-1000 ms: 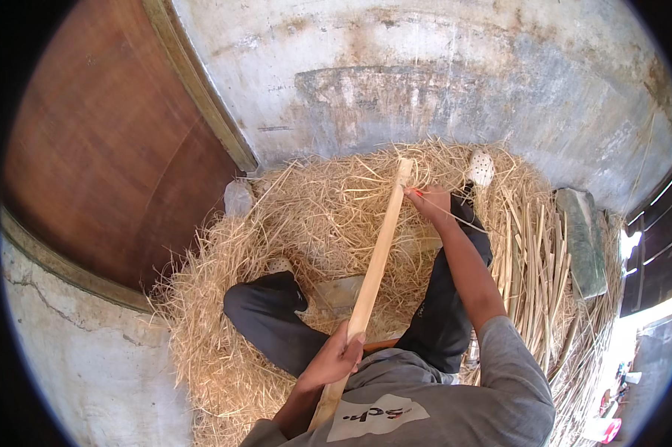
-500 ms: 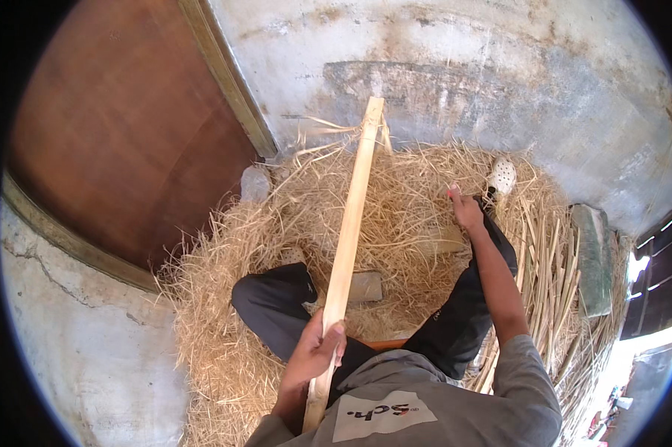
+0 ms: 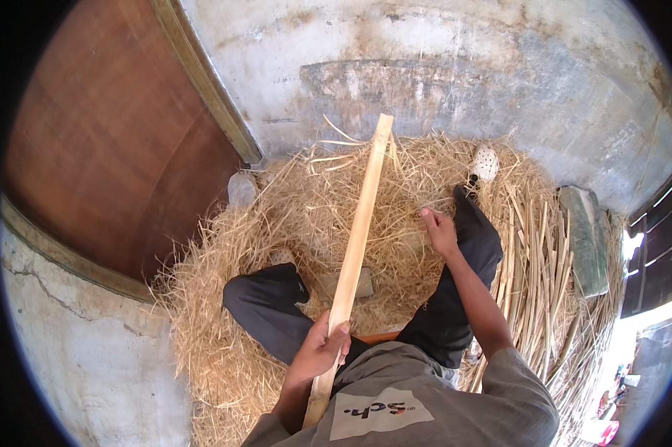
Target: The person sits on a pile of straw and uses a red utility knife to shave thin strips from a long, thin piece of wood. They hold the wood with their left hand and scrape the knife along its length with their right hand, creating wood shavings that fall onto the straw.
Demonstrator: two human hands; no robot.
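My left hand [image 3: 325,345] is wrapped round the lower part of a long, pale split-bamboo strip [image 3: 363,212]. The strip slants up and away from my body, its lower end resting by my shirt. Thin shavings [image 3: 338,149] curl off near its far end. Above my right shin, my right hand [image 3: 442,232] is closed, thumb pressed against the fingers, to the right of the strip and apart from it. What it holds, if anything, I cannot make out.
Curly shavings [image 3: 232,328] cover the floor around my legs. A block [image 3: 362,283] lies between my knees. Thin split strips [image 3: 533,276] are heaped at right beside a greenish slab [image 3: 585,242]. A brown door [image 3: 120,141] and concrete wall [image 3: 440,97] bound the space.
My right hand has come nearer to me and a little left. The strip's far end has shifted slightly right and down, with my left hand still round it. The whole view has shifted slightly.
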